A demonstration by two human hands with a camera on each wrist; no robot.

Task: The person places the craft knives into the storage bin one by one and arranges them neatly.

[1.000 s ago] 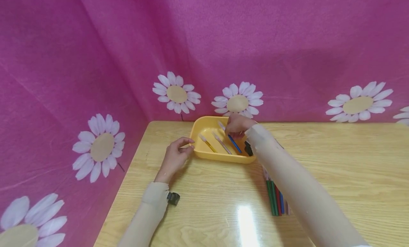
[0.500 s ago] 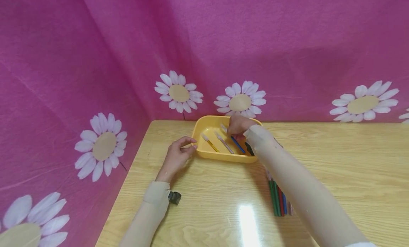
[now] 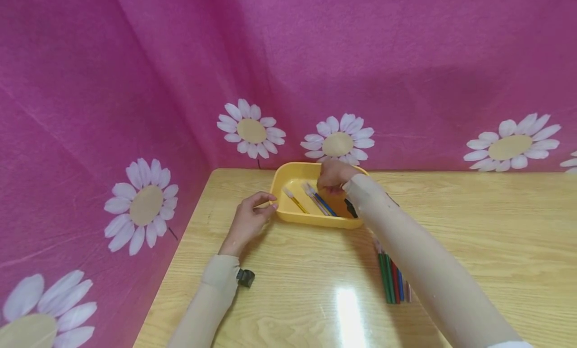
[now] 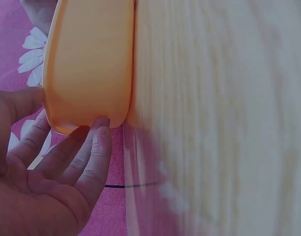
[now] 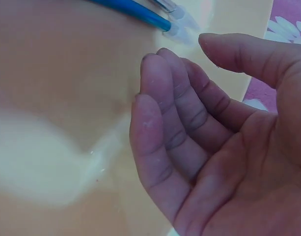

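Observation:
My left hand (image 3: pixel 249 217) holds the left end of a yellow plastic tray (image 3: pixel 315 221); in the left wrist view the thumb is at its rim and the fingertips are against its end wall (image 4: pixel 91 73). Inside the tray lie a yellow pen (image 3: pixel 296 202), a silvery pen (image 3: pixel 316 200) and a blue pen (image 3: pixel 326 205), all with pale clear caps. The silvery and blue ones lie side by side. My right hand (image 3: pixel 333 177) is over the tray's right part. Its fingers are loosely bent with nothing between them, close to the blue pen (image 5: pixel 135 12) in the right wrist view.
Several green, red and blue pens (image 3: pixel 390 280) lie in a row on the wooden table (image 3: pixel 288 288), partly under my right forearm. A pink cloth with white flowers (image 3: pixel 383 62) hangs behind the tray and along the table's left side.
The blue pen has moved left against the silvery pen, and my right hand has let go of it. My left hand stays at the tray's end.

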